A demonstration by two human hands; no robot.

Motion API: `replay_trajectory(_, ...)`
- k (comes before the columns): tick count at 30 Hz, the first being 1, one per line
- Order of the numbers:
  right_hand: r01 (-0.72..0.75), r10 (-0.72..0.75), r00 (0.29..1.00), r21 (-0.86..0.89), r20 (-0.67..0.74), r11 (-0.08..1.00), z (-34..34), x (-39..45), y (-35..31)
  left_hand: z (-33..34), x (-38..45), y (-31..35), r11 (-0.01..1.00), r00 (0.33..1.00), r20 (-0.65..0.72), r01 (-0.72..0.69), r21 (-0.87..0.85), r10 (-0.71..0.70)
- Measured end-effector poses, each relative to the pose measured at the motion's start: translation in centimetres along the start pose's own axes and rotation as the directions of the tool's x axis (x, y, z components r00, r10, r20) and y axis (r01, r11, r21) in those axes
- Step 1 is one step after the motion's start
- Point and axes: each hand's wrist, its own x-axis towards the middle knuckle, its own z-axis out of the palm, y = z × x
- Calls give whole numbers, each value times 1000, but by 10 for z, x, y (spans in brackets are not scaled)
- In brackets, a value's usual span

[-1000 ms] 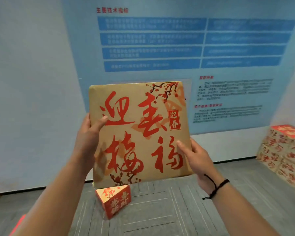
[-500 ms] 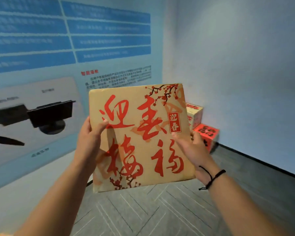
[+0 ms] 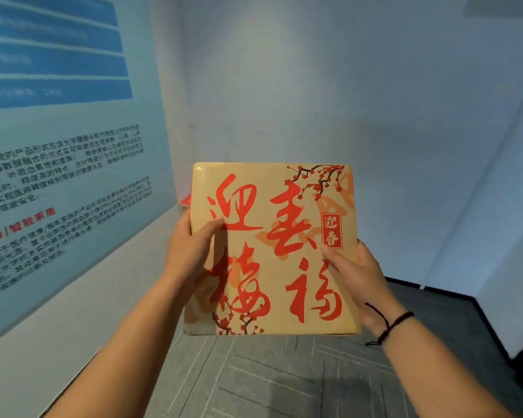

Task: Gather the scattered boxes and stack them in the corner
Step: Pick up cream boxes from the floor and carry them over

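Both hands hold one flat tan box (image 3: pixel 280 245) upright in the centre of the frame, its broad printed face turned toward the camera; the left hand (image 3: pixel 191 251) grips the box's left edge, thumb laid across the front over the red lettering and the other fingers hidden behind; the right hand (image 3: pixel 357 268) grips the right edge lower down, thumb pressed on the front near the small red seal, fingers wrapped out of sight behind; a black cord bracelet (image 3: pixel 388 325) circles the right wrist; the box carries large red calligraphy and red plum blossom sprigs at its upper right and lower left; a sliver of a red-printed box (image 3: pixel 185 203) peeks out just behind the held box's upper left edge, and how it sits cannot be told; a blue poster (image 3: pixel 58 152) with dark and red text covers the wall at the left of the frame; a plain pale wall (image 3: pixel 314 86) fills the upper centre and right; grey patterned floor (image 3: pixel 269 378) spreads across the bottom.
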Motion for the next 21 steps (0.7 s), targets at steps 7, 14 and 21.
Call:
replay_trajectory(7, -26, 28, 994, 23, -105, 999, 7, 83, 19, 36, 100, -46, 997, 987, 137, 80, 11, -80)
replay_trajectory(14, -78, 85, 989, 57, -125, 995, 13, 209, 47, 82, 214, -92, 989, 974, 201, 86, 121, -110)
replay_trajectory(21, -118, 128, 983, 81, -130, 990, 18, 363, 50, 142, 357, -112, 969, 965, 193, 137, 205, -177)
